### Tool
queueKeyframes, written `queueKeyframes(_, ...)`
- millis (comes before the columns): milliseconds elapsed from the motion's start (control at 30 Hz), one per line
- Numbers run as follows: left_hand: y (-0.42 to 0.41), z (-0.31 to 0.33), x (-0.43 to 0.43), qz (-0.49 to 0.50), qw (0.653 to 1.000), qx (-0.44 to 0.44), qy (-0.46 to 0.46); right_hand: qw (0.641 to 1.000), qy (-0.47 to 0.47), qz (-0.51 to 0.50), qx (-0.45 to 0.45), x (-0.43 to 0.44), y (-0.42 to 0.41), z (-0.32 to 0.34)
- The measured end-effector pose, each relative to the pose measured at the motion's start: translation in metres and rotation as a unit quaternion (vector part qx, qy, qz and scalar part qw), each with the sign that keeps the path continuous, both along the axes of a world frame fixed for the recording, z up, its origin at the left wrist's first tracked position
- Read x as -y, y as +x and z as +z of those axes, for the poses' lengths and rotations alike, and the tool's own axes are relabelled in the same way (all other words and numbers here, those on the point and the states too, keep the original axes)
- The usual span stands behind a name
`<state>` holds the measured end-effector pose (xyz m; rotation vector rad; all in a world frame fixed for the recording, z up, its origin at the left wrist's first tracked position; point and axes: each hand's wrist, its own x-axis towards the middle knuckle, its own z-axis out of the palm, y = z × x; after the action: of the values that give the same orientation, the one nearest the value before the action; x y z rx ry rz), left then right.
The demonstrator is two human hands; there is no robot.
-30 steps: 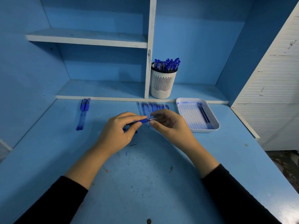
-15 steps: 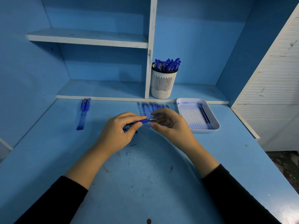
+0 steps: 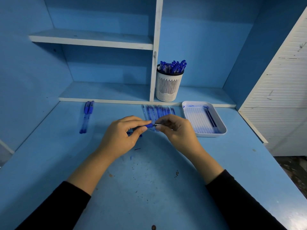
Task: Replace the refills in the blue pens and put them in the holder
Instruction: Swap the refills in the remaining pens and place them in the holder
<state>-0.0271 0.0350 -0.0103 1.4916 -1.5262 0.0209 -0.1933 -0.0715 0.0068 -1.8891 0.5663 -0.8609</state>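
1. The left hand [image 3: 119, 138] has its grip clamped around a blue plastic pen [image 3: 148, 125] above the middle of the blue table [image 3: 149, 188].
2. The right hand [image 3: 177, 131] pinches that pen's metal tip in its grip.
3. A white slotted plastic holder [image 3: 167, 87] stands on the lower shelf [image 3: 103, 92] past the far edge.
4. A row of clear blue refills [image 3: 157, 112] lies by that edge.

Bare blue worktop [image 3: 149, 188] spreads across the lower frame; at centre lies a row of clear blue refills [image 3: 159, 110], a white rectangular plastic tray [image 3: 211, 134] just right; above, a white slotted holder [image 3: 167, 87] stands tight beside the white shelf divider [image 3: 155, 47]; two blue pens [image 3: 86, 117] lie centre left.
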Motion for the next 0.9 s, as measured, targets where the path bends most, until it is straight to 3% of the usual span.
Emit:
queueKeyframes(100,0.002,0.002,0.0,0.003,1.0,-0.016,0.008,0.999,0.041,-0.011,0.02,-0.003,0.003,0.0)
queueKeyframes(233,0.01,0.01,-0.002,0.027,0.994,-0.108,0.005,0.998,0.058,-0.017,-0.005,-0.006,0.01,-0.007)
queueKeyframes(433,0.029,0.008,-0.005,0.083,0.987,-0.136,0.032,0.973,-0.197,0.034,-0.116,-0.014,0.026,-0.02)
queueKeyframes(567,0.029,0.008,-0.007,0.089,0.986,-0.129,0.048,0.951,-0.28,0.058,-0.118,-0.016,0.039,-0.026)
queueKeyframes(700,0.029,0.008,-0.007,0.087,0.987,-0.125,0.057,0.963,-0.253,0.029,-0.093,-0.012,0.036,-0.024)
queueKeyframes(900,0.025,0.008,-0.008,0.07,0.989,-0.104,0.073,0.991,-0.102,-0.081,-0.027,0.004,0.017,-0.008)
